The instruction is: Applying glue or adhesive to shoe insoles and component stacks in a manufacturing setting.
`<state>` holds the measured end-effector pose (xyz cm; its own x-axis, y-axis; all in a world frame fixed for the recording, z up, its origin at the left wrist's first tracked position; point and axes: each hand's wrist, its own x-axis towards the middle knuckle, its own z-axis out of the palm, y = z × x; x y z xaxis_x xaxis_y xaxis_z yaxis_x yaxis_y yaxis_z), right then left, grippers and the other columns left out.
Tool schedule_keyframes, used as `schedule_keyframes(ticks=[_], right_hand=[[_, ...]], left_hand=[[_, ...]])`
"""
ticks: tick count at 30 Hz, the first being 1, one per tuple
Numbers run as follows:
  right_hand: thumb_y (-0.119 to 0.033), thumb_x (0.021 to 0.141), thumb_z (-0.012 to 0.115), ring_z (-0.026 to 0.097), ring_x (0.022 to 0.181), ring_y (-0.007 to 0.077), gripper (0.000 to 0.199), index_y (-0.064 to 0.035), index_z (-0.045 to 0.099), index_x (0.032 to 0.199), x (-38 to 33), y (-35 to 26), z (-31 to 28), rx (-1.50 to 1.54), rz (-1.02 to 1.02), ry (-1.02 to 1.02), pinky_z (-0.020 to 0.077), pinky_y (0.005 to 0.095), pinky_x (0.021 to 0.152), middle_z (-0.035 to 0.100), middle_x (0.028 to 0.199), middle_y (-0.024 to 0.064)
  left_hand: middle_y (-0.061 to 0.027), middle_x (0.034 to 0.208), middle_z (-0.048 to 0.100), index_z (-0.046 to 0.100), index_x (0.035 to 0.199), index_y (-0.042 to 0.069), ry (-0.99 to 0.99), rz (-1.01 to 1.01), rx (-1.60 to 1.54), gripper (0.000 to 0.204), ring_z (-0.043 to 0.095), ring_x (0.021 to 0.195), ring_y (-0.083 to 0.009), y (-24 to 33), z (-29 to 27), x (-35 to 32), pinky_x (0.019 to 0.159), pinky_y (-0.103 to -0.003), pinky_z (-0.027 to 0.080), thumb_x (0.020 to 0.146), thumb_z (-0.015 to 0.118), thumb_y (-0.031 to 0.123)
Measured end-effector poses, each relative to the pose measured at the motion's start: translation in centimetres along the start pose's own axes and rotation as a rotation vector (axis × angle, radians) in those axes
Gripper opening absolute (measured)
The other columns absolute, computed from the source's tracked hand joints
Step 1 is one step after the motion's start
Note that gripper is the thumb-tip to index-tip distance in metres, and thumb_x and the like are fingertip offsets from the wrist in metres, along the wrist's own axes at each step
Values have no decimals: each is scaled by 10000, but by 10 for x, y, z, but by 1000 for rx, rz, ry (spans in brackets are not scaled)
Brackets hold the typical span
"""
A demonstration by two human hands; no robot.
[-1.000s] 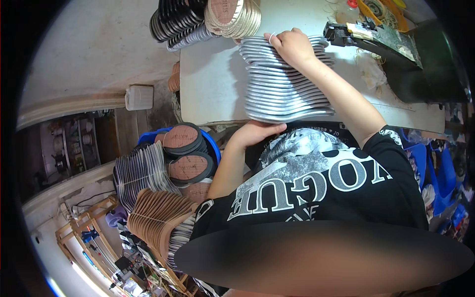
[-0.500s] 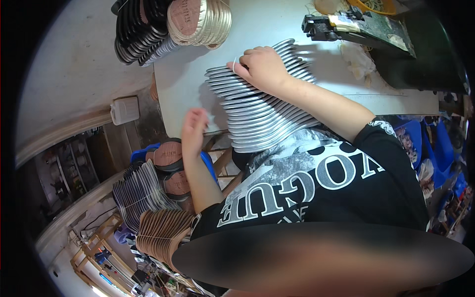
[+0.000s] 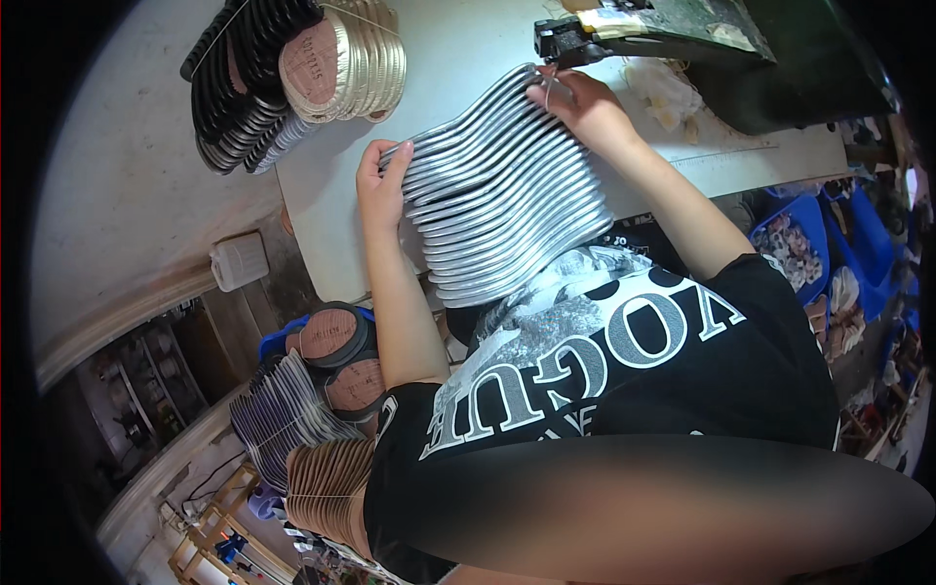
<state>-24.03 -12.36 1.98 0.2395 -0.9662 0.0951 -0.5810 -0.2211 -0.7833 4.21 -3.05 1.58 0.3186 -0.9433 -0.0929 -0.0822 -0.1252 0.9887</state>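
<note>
A long stack of silver-edged shoe insoles (image 3: 507, 195) stands on edge, curved and fanned, from the worktable to my lap. My left hand (image 3: 383, 185) is closed on the stack's far left end, thumb on the near side and fingers behind. At the far right corner, my right hand (image 3: 585, 105) has its thumb and fingers bent against the insole ends. A thin pale rubber band (image 3: 549, 90) hangs looped at its thumb and forefinger. Whether the band passes behind the stack is hidden.
Tied bundles of black insoles (image 3: 253, 58) and cream insoles (image 3: 375, 63) stand at the table's far left. A dark machine (image 3: 682, 44) occupies the far right. More insole bundles (image 3: 292, 405) lie to my left, near a white jug (image 3: 239, 261). Blue bins (image 3: 809, 244) are at right.
My left hand has come up from beside the table onto the stack's left end. My right hand, with the band, has moved from the stack's top to its far right corner.
</note>
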Motion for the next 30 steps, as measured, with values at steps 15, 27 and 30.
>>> schedule_keyframes(ticks=[15,27,30], right_hand=[[-578,999,266,568,1067,223,641,-67,591,1211,22,37,23,175,-186,-238,388,317,981,632,1129,121],[-528,976,417,480,1257,323,606,-70,429,1374,-15,14,26,402,-81,-186,337,377,1073,513,1348,182],[-610,963,340,347,1373,344,715,-102,319,1466,-12,15,26,182,-112,-352,258,399,1133,390,1471,182]], left_hand=[[-71,1052,574,572,1105,52,94,107,-94,348,520,971,-131,-5,13,-10,878,-275,414,1007,450,362],[-181,1418,380,401,1362,-17,107,422,19,561,356,1327,-257,-16,9,-42,1125,-371,223,1033,256,413],[-154,1453,342,315,1425,-13,133,369,84,638,364,1317,-248,-14,6,-41,1112,-365,255,1022,266,478]])
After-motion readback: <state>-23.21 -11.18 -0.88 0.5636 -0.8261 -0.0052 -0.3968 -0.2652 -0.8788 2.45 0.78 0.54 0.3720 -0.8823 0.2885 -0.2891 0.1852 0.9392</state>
